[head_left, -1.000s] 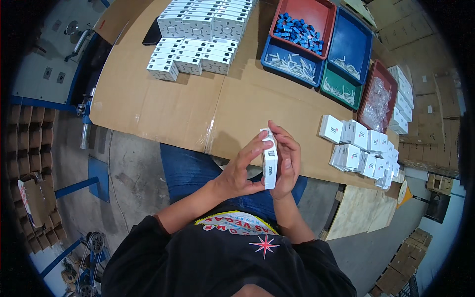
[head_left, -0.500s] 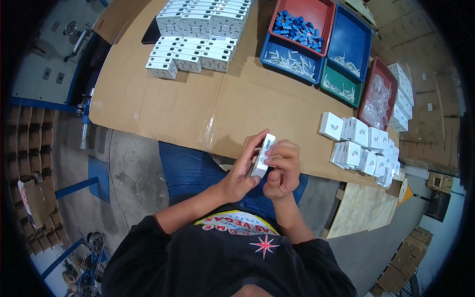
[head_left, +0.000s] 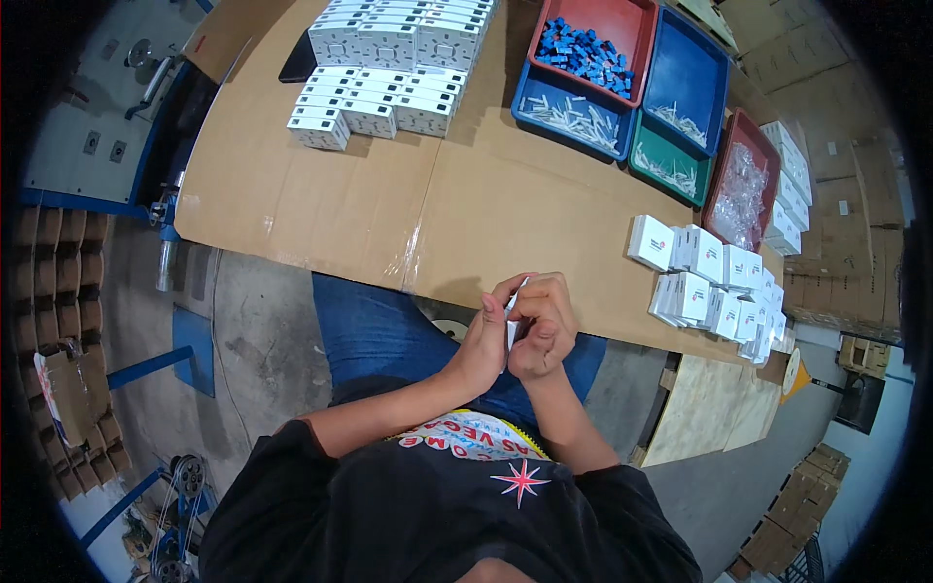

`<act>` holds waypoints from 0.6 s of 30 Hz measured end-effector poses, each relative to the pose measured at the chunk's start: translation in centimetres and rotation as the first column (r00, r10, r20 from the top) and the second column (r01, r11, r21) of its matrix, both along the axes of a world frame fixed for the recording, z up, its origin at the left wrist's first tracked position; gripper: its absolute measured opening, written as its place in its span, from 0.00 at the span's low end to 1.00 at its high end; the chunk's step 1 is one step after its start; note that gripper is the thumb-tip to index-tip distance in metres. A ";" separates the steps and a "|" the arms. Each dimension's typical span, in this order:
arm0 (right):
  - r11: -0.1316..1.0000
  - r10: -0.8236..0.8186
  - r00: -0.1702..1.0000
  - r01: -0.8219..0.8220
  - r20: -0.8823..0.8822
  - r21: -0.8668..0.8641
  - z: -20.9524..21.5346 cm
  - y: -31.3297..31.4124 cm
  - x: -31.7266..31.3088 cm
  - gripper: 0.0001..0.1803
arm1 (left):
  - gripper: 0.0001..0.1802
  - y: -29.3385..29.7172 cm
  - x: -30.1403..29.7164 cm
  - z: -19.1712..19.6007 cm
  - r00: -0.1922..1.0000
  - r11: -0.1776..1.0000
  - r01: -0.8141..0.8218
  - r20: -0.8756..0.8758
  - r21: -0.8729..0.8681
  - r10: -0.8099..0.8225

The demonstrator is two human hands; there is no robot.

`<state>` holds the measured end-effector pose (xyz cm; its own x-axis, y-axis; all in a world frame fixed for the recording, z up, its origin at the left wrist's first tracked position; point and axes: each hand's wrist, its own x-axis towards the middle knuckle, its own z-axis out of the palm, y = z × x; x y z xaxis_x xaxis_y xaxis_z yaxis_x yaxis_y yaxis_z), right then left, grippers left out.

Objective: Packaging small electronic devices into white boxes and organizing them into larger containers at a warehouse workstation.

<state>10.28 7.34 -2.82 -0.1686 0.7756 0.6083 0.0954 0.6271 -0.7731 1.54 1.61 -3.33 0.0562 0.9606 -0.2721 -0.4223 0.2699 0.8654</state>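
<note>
Just off the table's near edge, above my lap, both hands are closed around a small white box (head_left: 512, 333). My left hand (head_left: 480, 348) grips its left side, with the thumb up along it. My right hand (head_left: 547, 325) wraps the other side, fingers curled over the top. Only a thin white edge and a little of one face show between the hands; the rest is hidden. On the table to the right stand several small white boxes (head_left: 694, 296) in a loose group.
Stacked white patterned boxes (head_left: 369, 115) fill the table's far left, beside a dark flat object (head_left: 297, 60). At the far right, a red tray (head_left: 649, 29) holds blue pieces, blue (head_left: 520, 115) and green trays (head_left: 637, 165) hold white slips, and another red tray (head_left: 770, 194) holds clear plastic.
The box has been turned, so its narrow printed face no longer shows. My right fingers have closed farther over it, and both hands have drawn together slightly lower.
</note>
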 end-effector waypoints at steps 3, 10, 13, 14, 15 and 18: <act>0.998 0.022 1.000 -0.023 0.017 0.056 -0.4 0.1 -0.1 0.33 | 0.52 0.0 0.1 -1.5 0.999 0.998 -0.022 -0.050 -0.065 0.019; 0.999 -0.017 0.996 0.013 0.085 0.050 -0.9 -0.4 -0.7 0.32 | 0.51 -0.2 -0.2 -1.5 0.996 0.995 -0.077 -0.041 -0.070 0.074; 0.997 -0.041 0.993 0.034 0.108 0.066 -1.3 -0.6 -0.9 0.32 | 0.50 -0.2 -0.3 -2.6 0.994 0.994 -0.072 -0.084 -0.076 0.066; 0.997 -0.056 0.993 0.049 0.103 0.064 -1.3 -0.6 -1.1 0.32 | 0.48 -0.2 -0.2 -3.5 0.992 0.989 -0.092 -0.098 -0.118 0.081; 0.996 -0.072 0.993 0.066 0.098 0.064 -1.5 -0.6 -1.2 0.31 | 0.47 0.1 -0.3 -3.5 0.989 0.981 -0.112 -0.113 -0.159 0.094; 0.998 -0.059 0.995 0.056 0.076 0.034 -2.2 -0.7 -1.2 0.27 | 0.44 0.3 0.1 -2.4 0.981 0.969 -0.190 -0.059 -0.159 0.183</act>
<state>9.09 6.65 -5.01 -0.1716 0.7662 0.6193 0.1907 0.6426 -0.7421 1.61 1.87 -5.75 -0.1346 0.8957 -0.4239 -0.4416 0.3288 0.8348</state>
